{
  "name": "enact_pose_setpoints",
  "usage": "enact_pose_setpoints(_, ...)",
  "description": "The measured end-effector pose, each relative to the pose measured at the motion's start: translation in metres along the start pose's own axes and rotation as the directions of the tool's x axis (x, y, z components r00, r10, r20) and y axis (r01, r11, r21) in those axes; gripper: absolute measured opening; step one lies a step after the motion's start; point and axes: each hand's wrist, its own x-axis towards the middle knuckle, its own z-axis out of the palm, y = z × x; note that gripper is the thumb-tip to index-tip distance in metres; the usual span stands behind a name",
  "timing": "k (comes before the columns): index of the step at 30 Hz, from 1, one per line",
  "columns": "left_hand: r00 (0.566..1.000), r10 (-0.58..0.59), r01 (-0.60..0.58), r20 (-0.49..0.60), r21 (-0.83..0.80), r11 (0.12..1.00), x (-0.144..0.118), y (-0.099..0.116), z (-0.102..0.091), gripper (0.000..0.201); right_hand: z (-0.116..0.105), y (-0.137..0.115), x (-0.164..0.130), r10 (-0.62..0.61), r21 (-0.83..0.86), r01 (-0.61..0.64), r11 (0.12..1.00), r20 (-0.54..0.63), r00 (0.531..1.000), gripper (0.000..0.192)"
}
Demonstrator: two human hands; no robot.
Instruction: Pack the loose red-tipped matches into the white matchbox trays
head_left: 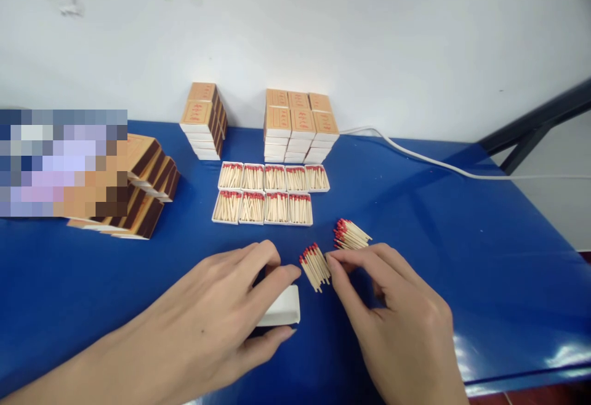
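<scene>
My left hand (231, 306) curls over a white matchbox tray (284, 308), its thumb and fingers around the tray's sides; part of the tray is hidden under the hand. Between my two hands is a small bundle of red-headed matches (315, 268). The thumb and forefinger of my right hand (392, 300) are pinched at the bundle's right edge. Behind that hand, a second pile of matches (351, 234) lies on the blue tabletop (415, 208). Two rows of open trays filled with matches (276, 207) stand farther back, heads pointing toward the wall.
Against the wall stand two stacks of closed matchboxes, a narrow one (201, 125) and a wider one (300, 125). More matchboxes (148, 174) are piled at the left, partly covered by a blurred patch. A white cable (429, 156) crosses the back right, near a black metal bar (545, 116).
</scene>
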Motion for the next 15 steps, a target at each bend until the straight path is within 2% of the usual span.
enact_pose_setpoints(9,1.000,-0.007,0.007,0.011,0.006,1.000,0.001,0.000,0.000,0.048,-0.009,0.017,-0.002,-0.001,-0.159,-0.015,0.987,-0.101,0.995,0.012)
enact_pose_setpoints(15,1.000,-0.010,0.010,0.015,0.001,1.000,0.001,0.001,0.000,0.048,-0.008,0.021,-0.005,0.023,-0.160,-0.039,0.986,-0.104,0.994,0.015)
